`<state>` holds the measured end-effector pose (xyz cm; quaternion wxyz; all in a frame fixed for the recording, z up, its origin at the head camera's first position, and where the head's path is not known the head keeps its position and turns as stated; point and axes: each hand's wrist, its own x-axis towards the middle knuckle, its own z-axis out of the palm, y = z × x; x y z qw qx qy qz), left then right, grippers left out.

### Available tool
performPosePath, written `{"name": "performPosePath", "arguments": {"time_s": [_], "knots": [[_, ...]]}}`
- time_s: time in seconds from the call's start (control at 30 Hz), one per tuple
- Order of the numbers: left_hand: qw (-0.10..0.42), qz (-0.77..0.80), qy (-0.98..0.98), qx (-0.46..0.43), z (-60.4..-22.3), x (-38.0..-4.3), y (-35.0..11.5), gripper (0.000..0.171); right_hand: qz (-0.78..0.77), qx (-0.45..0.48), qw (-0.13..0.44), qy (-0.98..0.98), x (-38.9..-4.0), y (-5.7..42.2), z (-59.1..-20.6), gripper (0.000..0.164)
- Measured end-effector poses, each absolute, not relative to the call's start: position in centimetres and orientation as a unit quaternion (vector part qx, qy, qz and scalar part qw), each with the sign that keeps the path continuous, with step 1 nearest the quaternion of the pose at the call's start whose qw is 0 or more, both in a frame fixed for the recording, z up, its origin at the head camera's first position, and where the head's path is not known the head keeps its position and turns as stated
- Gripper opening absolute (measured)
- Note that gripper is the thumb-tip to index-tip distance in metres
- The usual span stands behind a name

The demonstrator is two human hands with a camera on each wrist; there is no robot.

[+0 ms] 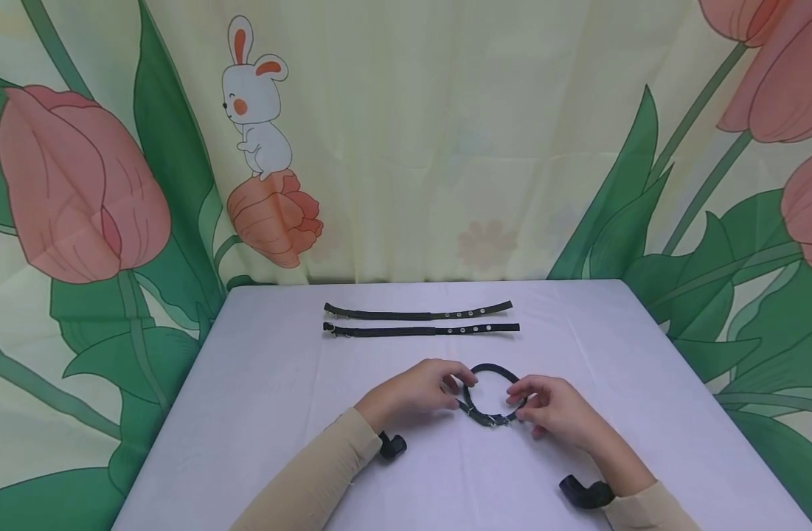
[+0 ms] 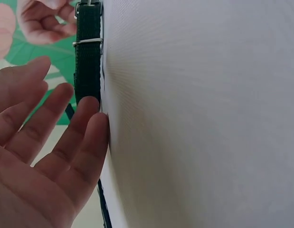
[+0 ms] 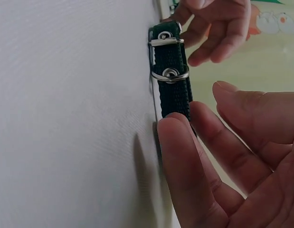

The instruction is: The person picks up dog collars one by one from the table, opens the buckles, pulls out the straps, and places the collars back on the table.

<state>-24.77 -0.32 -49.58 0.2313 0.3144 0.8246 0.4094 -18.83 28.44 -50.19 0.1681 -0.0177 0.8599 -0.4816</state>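
A dark pet collar (image 1: 479, 417), buckled into a round loop, stands on its edge on the white table. My left hand (image 1: 432, 385) is at the loop's left side, with extended fingertips against the webbing (image 2: 88, 64) in the left wrist view. On the opposite side is my right hand (image 1: 557, 407), its loosely extended fingers touching the band's outside. The right wrist view shows the metal buckle (image 3: 166, 42) and a D-ring (image 3: 170, 76) on the near part of the loop, beyond the fingertips.
Two more dark collars, one (image 1: 392, 315) behind the other (image 1: 392, 332), lie straight and side by side farther back, eyelets toward the right. The white-covered table (image 1: 259, 413) ends at a curtain (image 1: 406, 184) printed with tulips and a rabbit.
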Motion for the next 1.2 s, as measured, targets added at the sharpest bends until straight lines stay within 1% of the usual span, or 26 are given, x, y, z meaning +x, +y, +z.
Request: {"name": "performPosePath", "arguments": {"time_s": [0.13,0.27,0.5,0.7,1.07,1.2], "knots": [[0.236,0.416,0.817,0.321,-49.91,-24.86,-0.18,0.046,-0.481,-0.019,0.182,0.857,-18.76,28.24,-50.36,0.035],[0.246,0.421,0.808,0.33,-50.19,-24.91,0.0,0.046,-0.491,-0.044,0.182,0.851,-18.72,28.14,-50.64,0.033],[0.244,0.405,0.815,0.335,-50.2,-24.76,0.02,0.044,-0.467,-0.082,0.146,0.868,-18.74,27.91,-50.65,0.03],[0.237,0.399,0.819,0.337,-49.97,-24.61,0.1,0.043,-0.442,-0.056,0.133,0.886,-18.95,27.56,-50.37,0.029],[0.196,0.412,0.825,0.334,-49.78,-24.44,0.58,0.039,-0.463,-0.095,0.093,0.876,-19.29,27.88,-50.43,0.031],[0.187,0.421,0.825,0.327,-49.56,-24.53,0.56,0.035,-0.481,-0.103,0.071,0.868,-19.32,27.77,-50.52,0.034]]}}
